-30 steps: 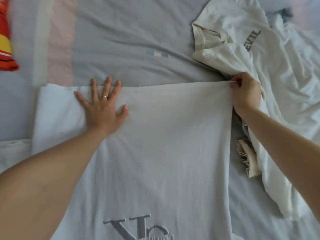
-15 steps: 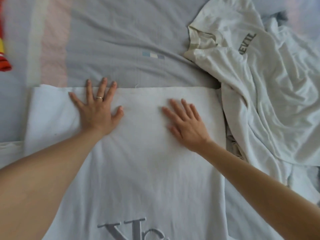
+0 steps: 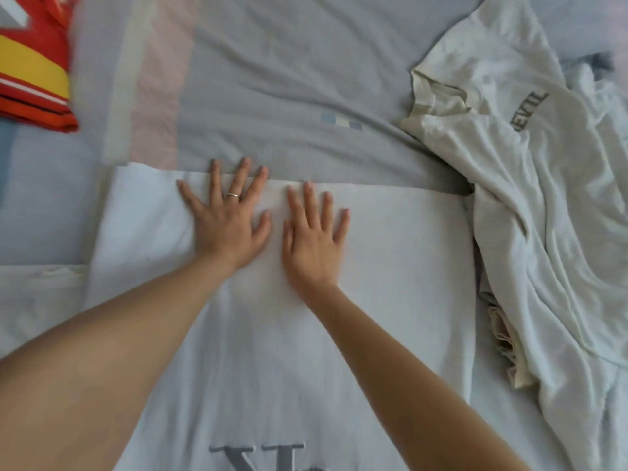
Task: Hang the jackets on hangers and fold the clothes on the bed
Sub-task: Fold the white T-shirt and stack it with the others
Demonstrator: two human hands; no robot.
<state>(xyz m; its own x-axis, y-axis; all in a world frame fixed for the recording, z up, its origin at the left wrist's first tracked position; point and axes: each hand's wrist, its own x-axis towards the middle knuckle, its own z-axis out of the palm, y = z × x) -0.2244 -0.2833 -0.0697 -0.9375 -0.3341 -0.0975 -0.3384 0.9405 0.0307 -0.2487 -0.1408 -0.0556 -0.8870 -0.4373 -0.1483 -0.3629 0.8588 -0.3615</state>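
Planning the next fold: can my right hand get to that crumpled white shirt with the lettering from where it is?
Probably yes: the right hand lies flat on the spread shirt, nothing between it and the crumpled shirt.

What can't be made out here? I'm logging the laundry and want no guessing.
Head view only:
- Grey lettering on the flat white shirt: cut by the bottom edge.
- Red-and-yellow cloth: blurred, cut by the left edge.
- Beige garment: mostly under the crumpled white shirt.
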